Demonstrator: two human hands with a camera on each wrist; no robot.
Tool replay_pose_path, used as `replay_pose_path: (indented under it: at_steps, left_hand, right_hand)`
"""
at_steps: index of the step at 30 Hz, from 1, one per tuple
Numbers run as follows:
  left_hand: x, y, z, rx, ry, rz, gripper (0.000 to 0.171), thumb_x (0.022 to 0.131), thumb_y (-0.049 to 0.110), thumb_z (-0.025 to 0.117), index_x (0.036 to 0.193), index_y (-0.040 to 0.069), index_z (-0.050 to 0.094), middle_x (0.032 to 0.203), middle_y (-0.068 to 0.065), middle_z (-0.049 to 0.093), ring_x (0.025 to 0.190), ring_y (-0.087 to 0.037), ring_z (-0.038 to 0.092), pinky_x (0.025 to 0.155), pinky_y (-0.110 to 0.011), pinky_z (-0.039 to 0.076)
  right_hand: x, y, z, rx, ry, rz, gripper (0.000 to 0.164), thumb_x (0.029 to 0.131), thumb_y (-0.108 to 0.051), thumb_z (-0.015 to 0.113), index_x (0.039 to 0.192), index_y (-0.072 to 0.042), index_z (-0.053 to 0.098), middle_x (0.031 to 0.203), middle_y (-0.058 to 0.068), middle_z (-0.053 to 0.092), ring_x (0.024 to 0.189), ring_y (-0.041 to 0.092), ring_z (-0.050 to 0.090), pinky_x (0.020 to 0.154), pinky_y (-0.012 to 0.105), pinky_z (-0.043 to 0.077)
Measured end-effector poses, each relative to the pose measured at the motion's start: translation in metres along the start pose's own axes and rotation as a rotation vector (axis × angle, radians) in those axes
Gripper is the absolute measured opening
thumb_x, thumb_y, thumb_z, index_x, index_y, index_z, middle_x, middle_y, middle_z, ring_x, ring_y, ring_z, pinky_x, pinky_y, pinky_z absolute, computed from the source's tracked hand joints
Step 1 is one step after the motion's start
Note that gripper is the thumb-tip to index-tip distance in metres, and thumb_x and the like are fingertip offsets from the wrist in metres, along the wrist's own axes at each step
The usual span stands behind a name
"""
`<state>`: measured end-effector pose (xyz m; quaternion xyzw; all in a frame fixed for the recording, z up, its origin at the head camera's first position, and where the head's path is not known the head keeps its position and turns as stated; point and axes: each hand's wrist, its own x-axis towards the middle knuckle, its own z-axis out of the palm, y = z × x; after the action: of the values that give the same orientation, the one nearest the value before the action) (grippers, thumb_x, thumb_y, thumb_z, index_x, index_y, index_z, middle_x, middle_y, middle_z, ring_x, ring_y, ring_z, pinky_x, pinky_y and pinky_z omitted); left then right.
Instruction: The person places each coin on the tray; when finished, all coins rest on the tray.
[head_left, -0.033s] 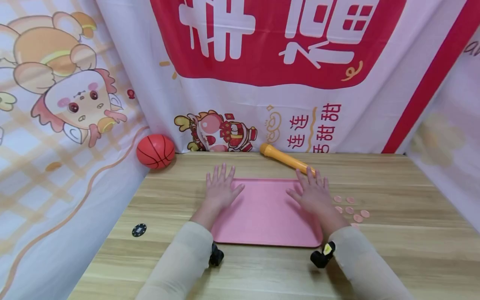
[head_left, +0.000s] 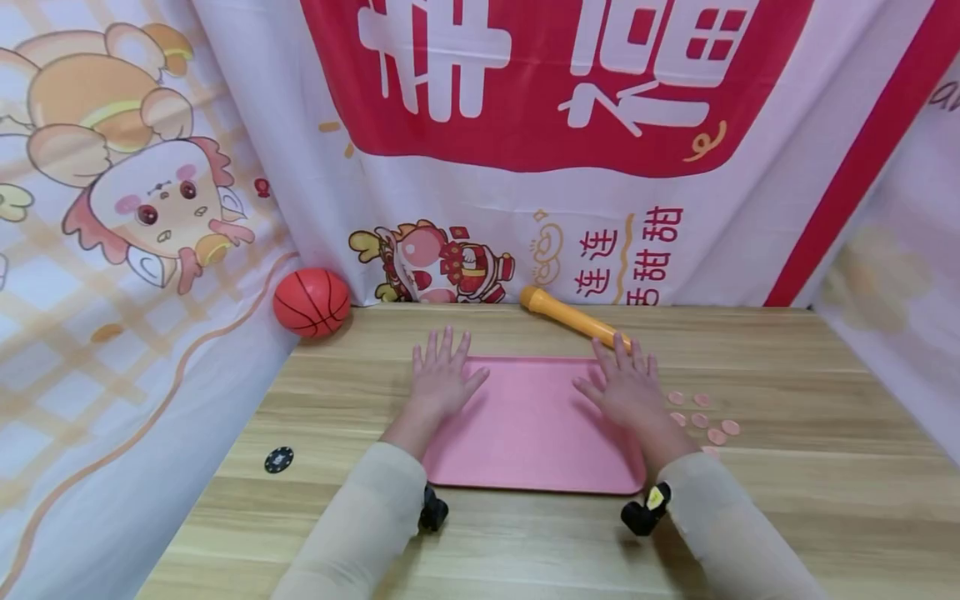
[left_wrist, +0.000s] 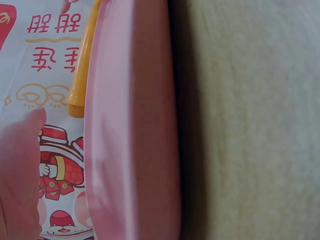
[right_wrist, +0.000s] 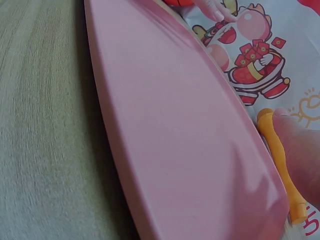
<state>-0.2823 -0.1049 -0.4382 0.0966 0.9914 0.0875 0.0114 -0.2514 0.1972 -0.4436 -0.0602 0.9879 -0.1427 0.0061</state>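
Observation:
A pink rectangular tray [head_left: 536,425] lies on the wooden table between both arms, bare inside. Over its left edge my left hand [head_left: 438,383] is spread with the fingers pointing forward and the thumb turned inward; it holds nothing. On the opposite side my right hand [head_left: 626,392] is spread the same way above the right edge, its fingertips close to the orange toy microphone [head_left: 573,318]. In the left wrist view the left thumb [left_wrist: 22,145] shows beside the tray's raised side [left_wrist: 155,125]. The right wrist view has the right thumb [right_wrist: 300,150] overlapping the microphone [right_wrist: 277,145].
A small red basketball [head_left: 311,302] sits at the table's back left corner. A black poker chip [head_left: 279,460] lies left of the tray. Several pale pink discs [head_left: 699,421] are scattered beside the right forearm. Printed cloth [head_left: 480,192] hangs at the back and sides.

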Motion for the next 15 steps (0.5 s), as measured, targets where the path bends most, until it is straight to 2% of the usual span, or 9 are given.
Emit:
replay_pose_path:
  at_steps: [4,6,8,11,13,15]
  left_hand:
    - [0.001,0.000,-0.001,-0.038,-0.001,-0.005,0.076,0.098,0.062,0.033,0.158,0.023,0.006,0.163,-0.008,-0.010,0.151,-0.033,-0.013,0.120,-0.058,-0.006]
    - [-0.001,-0.004,-0.002,-0.086,0.010,-0.011,0.077,0.099,0.061,0.033,0.158,0.020,0.006,0.164,-0.011,-0.007,0.151,-0.035,-0.010,0.120,-0.057,-0.004]
    - [-0.006,-0.010,-0.005,-0.181,0.024,-0.023,0.078,0.099,0.057,0.036,0.158,0.015,0.007,0.163,-0.016,-0.006,0.151,-0.038,-0.007,0.121,-0.057,-0.001]
    - [-0.019,-0.023,-0.007,-0.377,0.041,-0.046,0.078,0.100,0.049,0.043,0.158,0.008,0.010,0.163,-0.021,-0.002,0.151,-0.040,-0.001,0.121,-0.056,0.005]
    - [-0.031,-0.034,-0.006,-0.510,0.045,-0.060,0.077,0.100,0.042,0.048,0.157,0.004,0.012,0.163,-0.023,0.003,0.150,-0.041,0.004,0.121,-0.055,0.008]
    - [-0.042,-0.044,-0.002,-0.602,0.047,-0.078,0.074,0.100,0.036,0.051,0.156,0.002,0.016,0.161,-0.025,0.012,0.149,-0.042,0.014,0.121,-0.055,0.012]
  right_hand:
    - [-0.002,0.002,-0.002,0.005,0.001,0.005,0.083,0.097,-0.061,0.040,0.159,-0.015,0.009,0.163,0.023,-0.005,0.147,0.048,-0.010,0.116,0.064,-0.008]
    - [-0.004,0.004,-0.003,0.018,0.015,0.004,0.083,0.097,-0.060,0.040,0.158,-0.013,0.009,0.162,0.025,-0.004,0.148,0.048,-0.008,0.117,0.063,-0.007]
    - [-0.008,0.009,-0.006,0.046,0.045,-0.003,0.080,0.098,-0.057,0.041,0.158,-0.012,0.012,0.161,0.027,0.000,0.148,0.049,-0.002,0.118,0.063,-0.001]
    - [-0.019,0.024,-0.010,0.137,0.111,-0.015,0.073,0.100,-0.049,0.044,0.155,-0.006,0.022,0.159,0.030,0.011,0.145,0.051,0.013,0.116,0.064,0.013]
    - [-0.030,0.038,-0.014,0.213,0.127,0.003,0.067,0.102,-0.044,0.044,0.154,-0.005,0.027,0.158,0.029,0.017,0.142,0.052,0.021,0.113,0.067,0.020]
    - [-0.042,0.053,-0.018,0.282,0.123,0.046,0.065,0.102,-0.045,0.042,0.153,-0.006,0.030,0.156,0.029,0.024,0.137,0.052,0.030,0.109,0.068,0.027]
